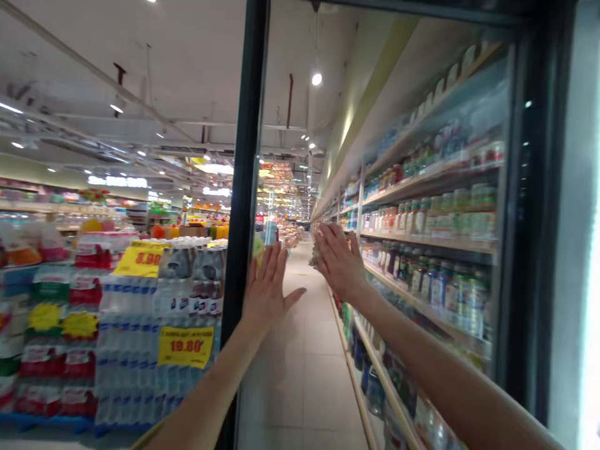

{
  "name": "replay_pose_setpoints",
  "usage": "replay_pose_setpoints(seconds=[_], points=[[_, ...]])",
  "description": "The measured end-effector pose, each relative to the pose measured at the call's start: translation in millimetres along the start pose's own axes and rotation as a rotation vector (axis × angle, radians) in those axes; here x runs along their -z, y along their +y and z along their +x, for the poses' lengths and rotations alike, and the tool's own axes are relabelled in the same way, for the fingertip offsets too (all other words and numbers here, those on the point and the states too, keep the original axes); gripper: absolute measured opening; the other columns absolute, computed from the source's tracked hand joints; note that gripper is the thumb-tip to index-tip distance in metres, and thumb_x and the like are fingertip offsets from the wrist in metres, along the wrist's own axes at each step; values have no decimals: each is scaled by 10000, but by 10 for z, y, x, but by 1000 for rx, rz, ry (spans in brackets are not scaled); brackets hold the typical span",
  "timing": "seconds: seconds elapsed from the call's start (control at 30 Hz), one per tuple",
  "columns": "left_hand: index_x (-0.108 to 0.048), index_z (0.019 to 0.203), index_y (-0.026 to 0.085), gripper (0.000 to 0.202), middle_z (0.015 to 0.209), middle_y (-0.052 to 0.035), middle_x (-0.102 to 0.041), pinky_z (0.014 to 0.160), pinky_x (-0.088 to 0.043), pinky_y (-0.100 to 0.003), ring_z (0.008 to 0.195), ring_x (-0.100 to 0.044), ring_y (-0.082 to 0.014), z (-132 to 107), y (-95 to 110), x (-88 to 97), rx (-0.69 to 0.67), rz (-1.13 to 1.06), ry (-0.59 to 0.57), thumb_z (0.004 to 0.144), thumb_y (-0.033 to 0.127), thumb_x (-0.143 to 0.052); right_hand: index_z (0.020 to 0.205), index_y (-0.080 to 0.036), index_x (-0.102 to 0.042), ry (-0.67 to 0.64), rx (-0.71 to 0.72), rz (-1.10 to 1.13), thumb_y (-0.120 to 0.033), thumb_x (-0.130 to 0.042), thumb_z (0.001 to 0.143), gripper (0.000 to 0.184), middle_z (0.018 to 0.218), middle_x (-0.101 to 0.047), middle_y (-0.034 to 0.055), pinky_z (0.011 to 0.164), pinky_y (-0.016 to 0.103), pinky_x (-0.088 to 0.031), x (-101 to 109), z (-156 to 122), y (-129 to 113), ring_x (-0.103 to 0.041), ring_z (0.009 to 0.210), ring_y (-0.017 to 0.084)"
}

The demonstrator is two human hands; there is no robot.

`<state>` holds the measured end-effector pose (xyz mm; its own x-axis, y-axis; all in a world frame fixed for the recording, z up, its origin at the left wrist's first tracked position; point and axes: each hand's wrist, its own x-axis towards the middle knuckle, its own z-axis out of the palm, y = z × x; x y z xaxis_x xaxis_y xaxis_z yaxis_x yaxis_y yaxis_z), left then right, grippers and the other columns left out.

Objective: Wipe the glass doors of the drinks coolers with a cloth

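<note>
- Left grip [266, 287]: a bare hand, released, fingers stretched upward and thumb out to the right; the palm faces the pane and appears to rest on it.
- Right grip [342, 265]: a bare hand raised beside the left one, fingers extended and close together; a pale, crumpled item [317, 257], perhaps a cloth, shows at the left edge of its fingers. Whether it is grasped, I cannot tell.
- Glass door [248, 156]: directly in front of both grips, its upright black frame just left of the left grip, the glass spreading behind and beyond the right grip.
- Right of the right grip, seen in the glass: long shelves [426, 238] lined with bottles [434, 212] in several rows.
- Between and below the grips: a pale tiled floor [323, 381] running into the distance.
- Left of the left grip, past the frame: shrink-wrapped water bottles [126, 369] stacked beside red packs [84, 362], with a yellow price sign [185, 347] reading 19.80.
- High above both grips: a lit ceiling lamp [317, 79].
</note>
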<state>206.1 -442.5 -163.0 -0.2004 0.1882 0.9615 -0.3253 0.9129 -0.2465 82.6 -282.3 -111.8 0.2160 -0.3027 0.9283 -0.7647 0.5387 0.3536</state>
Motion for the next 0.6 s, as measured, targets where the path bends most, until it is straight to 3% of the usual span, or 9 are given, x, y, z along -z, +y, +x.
replay_pose_setpoints(seconds=[0.07, 0.13, 0.17, 0.23, 0.33, 0.4, 0.47, 0.53, 0.6], points=[[-119, 1452, 131, 784, 1469, -165, -294, 1127, -137, -454, 1395, -187, -254, -77, -34, -17, 3, -8, 14, 860, 571, -383, 1350, -224, -396, 30, -111, -86, -281, -377, 906, 448, 1435, -393, 93, 1115, 526, -183, 184, -100, 533, -280, 1368, 226], [-91, 1455, 131, 773, 1475, -167, -279, 1126, -133, -459, 1394, -189, -259, -100, 27, -31, 28, -19, 23, 871, 543, -384, 1369, -122, -355, 151, -347, -156, -249, -332, 897, 489, 1438, -334, 212, 1045, 651, -172, 395, -184, 999, -247, 1368, 325], [-80, 1456, 129, 771, 1480, -170, -266, 1126, -129, -468, 1394, -188, -265, -98, 69, -33, 46, -20, 24, 873, 528, -389, 1382, -91, -318, 234, -484, -167, -226, -302, 890, 511, 1434, -310, 246, 1016, 680, -181, 465, -213, 1133, -236, 1365, 351], [-65, 1457, 131, 765, 1485, -175, -248, 1122, -127, -487, 1393, -187, -275, -86, 132, -33, 75, -14, 29, 876, 501, -397, 1401, -56, -253, 308, -583, -162, -206, -256, 882, 540, 1428, -288, 274, 1003, 673, -217, 477, -243, 1139, -226, 1363, 359], [-52, 1459, 148, 756, 1477, -176, -267, 1113, -154, -504, 1389, -203, -277, -78, 140, -43, 76, -3, 57, 878, 478, -407, 1382, -153, -324, 205, -370, -128, -282, -313, 887, 512, 1423, -373, 152, 1074, 473, -299, 255, -219, 766, -279, 1358, 254], [-47, 1459, 161, 747, 1472, -171, -281, 1109, -168, -508, 1387, -210, -274, -80, 114, -61, 62, -10, 78, 881, 472, -403, 1334, -248, -399, 96, -177, -96, -306, -380, 866, 472, 1381, -452, 57, 1070, 368, -333, 148, -169, 674, -351, 1323, 184], [-36, 1460, 161, 749, 1474, -169, -276, 1109, -169, -512, 1388, -204, -275, -82, 95, -82, 58, -17, 93, 882, 468, -400, 1310, -231, -420, 115, -130, -101, -323, -409, 857, 462, 1345, -488, 79, 1059, 409, -334, 206, -111, 888, -396, 1288, 209], [-21, 1459, 156, 751, 1476, -172, -267, 1108, -170, -516, 1388, -199, -282, -78, 96, -98, 59, -20, 93, 883, 451, -402, 1325, -153, -381, 296, -299, -160, -342, -379, 874, 490, 1330, -481, 167, 1034, 525, -309, 370, -55, 1264, -397, 1271, 285], [-10, 1458, 155, 749, 1481, -173, -254, 1108, -169, -519, 1386, -203, -287, -72, 105, -111, 59, -19, 95, 884, 433, -403, 1368, -51, -270, 391, -395, -187, -311, -272, 907, 529, 1332, -433, 261, 1006, 596, -284, 478, 0, 1503, -371, 1276, 328]])
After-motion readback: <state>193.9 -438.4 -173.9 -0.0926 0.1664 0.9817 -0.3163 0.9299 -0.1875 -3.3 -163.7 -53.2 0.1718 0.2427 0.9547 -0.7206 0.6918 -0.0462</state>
